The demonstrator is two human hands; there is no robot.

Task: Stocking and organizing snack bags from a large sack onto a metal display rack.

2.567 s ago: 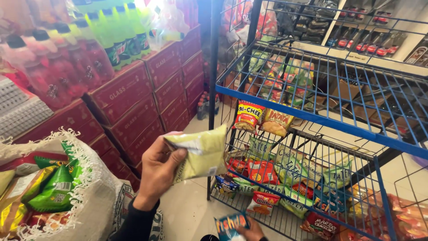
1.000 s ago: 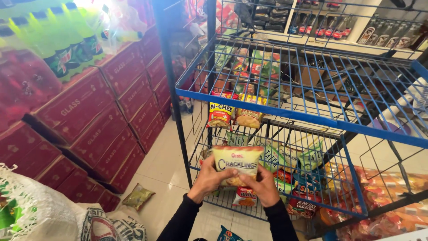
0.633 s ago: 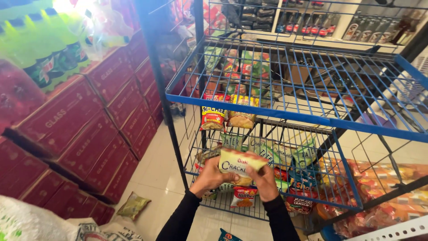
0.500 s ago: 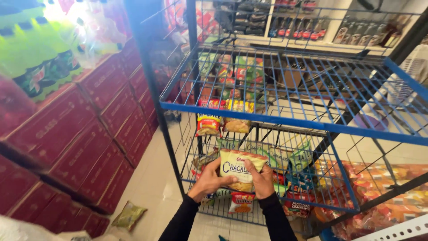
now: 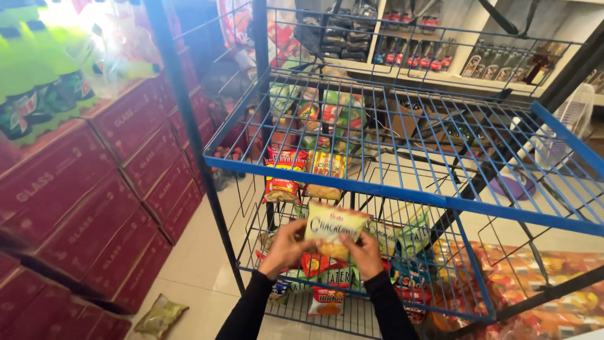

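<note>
Head view is filled from twelve to four o'clock by a blue wire rack (image 5: 402,189), its upper shelf bare and its lower basket heaped with snack bags (image 5: 402,236). Stacked red cartons (image 5: 94,189) are seen at nine o'clock, with green drink bottles (image 5: 38,82) above them at ten. A greenish packet (image 5: 160,315) is left lying on the floor at seven o'clock.

At six o'clock a pale yellow cracker bag (image 5: 333,228) is gripped upright between both hands: the left hand (image 5: 286,245) is closed on its left edge, the right hand (image 5: 365,252) on its lower right corner. The bag is held just above the basket's front rim, below the upper shelf's front bar.

Compared with half a second ago, the bag has been lifted slightly and brought closer to the rack, with the grip unchanged. From this it is judged that the bag is not yet set among the others.
</note>
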